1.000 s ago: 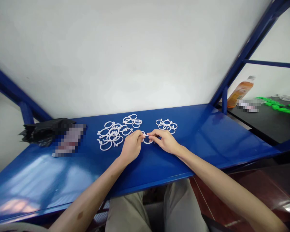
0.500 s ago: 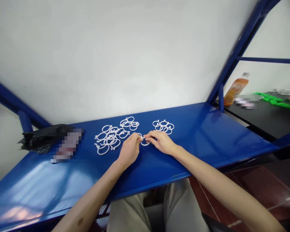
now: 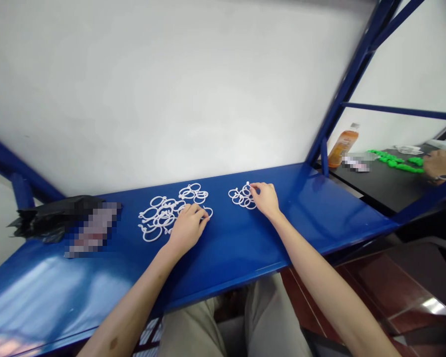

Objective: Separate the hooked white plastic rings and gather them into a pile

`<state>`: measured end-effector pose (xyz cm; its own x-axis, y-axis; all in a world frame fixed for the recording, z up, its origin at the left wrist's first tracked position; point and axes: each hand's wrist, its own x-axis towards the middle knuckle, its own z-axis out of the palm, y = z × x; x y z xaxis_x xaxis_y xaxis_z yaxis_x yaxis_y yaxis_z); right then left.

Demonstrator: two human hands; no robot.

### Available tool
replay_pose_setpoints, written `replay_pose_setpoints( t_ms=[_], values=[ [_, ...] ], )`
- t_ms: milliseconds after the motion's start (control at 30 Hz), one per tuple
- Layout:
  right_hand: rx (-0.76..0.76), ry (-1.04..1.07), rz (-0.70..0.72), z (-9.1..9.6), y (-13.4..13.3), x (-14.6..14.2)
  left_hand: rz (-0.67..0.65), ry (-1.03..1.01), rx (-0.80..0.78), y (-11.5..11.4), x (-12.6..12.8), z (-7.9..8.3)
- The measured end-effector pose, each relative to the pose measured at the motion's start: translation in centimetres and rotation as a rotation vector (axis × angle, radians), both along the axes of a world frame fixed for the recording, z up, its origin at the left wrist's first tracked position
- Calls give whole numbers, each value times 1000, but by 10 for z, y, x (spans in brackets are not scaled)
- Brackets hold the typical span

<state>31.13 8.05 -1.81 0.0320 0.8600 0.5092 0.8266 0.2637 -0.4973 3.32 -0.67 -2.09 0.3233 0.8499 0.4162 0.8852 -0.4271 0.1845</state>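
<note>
My left hand [image 3: 188, 225] is at the middle of the blue table, fingers pinched at the edge of a thin white ring [image 3: 210, 211]. Just left of it lies a large loose heap of similar white rings [image 3: 151, 214] with small knobs, partly covered by that hand. A smaller cluster of white rings [image 3: 194, 187] rests behind it. My right hand [image 3: 266, 200] is over a separate group of white rings [image 3: 238, 198] on the right, its thumb and finger closed on a white ring [image 3: 248, 184] at the group's edge.
A black plastic bag [image 3: 52, 213] and a blurred-out packet [image 3: 93, 230] lie on the blue table [image 3: 223, 258] at left. Blue frame bars [image 3: 342, 94] stand at right. Beyond are an orange drink bottle [image 3: 344, 148], green pieces [image 3: 392, 161] and another person's hand [image 3: 440, 163].
My hands have moved apart from working together on one ring. The right went to the right-hand group with a ring; the left moved left to another ring. The view shifted slightly.
</note>
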Motion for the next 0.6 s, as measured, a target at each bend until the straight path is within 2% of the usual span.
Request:
replay_pose_setpoints(
  t_ms=[200,367,433,500,600],
  values=[
    [-44,-50,-73,-3,-1,1,-60,-113,5,-3,3,7],
    [47,-55,-3,4,-9,-6,-98,-150,31,-5,5,8],
    [104,-40,76,9,-17,-14,-111,-166,50,-7,9,7],
    [111,-3,223,14,-28,-26,-133,-175,72,-9,14,5],
    [-70,78,564,17,-44,-44,-170,-160,118,-11,21,2]
  ],
)
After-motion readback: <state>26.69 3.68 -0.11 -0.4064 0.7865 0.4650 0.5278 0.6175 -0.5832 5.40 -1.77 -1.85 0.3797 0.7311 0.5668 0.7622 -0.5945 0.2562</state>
